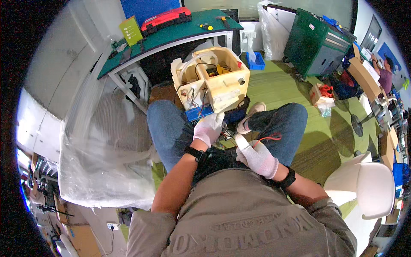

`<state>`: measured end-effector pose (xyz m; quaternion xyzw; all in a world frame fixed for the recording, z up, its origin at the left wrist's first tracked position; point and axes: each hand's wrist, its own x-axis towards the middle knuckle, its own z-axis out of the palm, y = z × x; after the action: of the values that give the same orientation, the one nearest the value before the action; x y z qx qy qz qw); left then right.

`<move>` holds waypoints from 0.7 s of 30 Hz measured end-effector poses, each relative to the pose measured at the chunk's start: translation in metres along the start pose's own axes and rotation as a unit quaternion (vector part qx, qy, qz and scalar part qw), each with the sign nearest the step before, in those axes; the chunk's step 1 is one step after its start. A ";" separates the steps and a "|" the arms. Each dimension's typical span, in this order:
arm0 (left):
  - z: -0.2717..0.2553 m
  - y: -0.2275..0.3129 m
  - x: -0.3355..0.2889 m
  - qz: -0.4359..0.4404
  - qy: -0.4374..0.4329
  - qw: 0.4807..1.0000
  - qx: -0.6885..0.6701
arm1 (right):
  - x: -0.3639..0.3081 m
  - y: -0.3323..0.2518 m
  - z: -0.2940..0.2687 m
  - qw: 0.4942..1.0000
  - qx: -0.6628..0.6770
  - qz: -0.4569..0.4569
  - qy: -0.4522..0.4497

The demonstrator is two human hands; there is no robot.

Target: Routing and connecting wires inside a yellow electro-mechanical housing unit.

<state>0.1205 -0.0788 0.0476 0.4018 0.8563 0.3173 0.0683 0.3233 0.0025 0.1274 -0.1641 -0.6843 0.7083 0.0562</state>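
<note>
I sit with a cream plastic housing (218, 81) in front of my knees; wires and a blue circuit board (198, 113) show at its near side. My left hand (208, 128), in a white glove, rests just below the blue board, fingers curled over small parts that I cannot make out. My right hand (256, 155), also gloved, lies on my lap with the forefinger stretched toward the same spot. A red wire (269, 138) runs across my right thigh beside that hand. Whether either hand grips anything is hidden.
A green-topped workbench (171, 34) with a red tool case (166, 19) stands behind the housing. Clear plastic sheeting (102, 150) piles at my left. A white chair (372, 184) is at my right, a green tool cabinet (314, 40) farther back, and another person (387, 73) at far right.
</note>
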 end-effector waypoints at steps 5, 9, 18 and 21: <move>-0.002 0.000 -0.002 -0.015 0.021 1.000 -0.006 | -0.001 -0.017 0.005 0.998 -0.051 0.012 -0.023; -0.014 0.016 0.003 -0.029 0.003 1.000 0.010 | -0.003 -0.006 -0.010 0.999 -0.022 0.025 -0.010; -0.043 0.039 0.047 0.049 -0.002 0.999 -0.018 | 0.027 -0.085 -0.053 1.000 0.000 -0.010 -0.026; -0.068 0.051 0.077 0.113 -0.015 0.992 -0.051 | 0.045 -0.127 -0.067 0.998 -0.037 -0.022 0.054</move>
<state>0.0770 -0.0316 0.1419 0.4963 0.7872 0.3602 0.0652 0.2834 0.0876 0.2452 -0.1891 -0.7094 0.6712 0.1027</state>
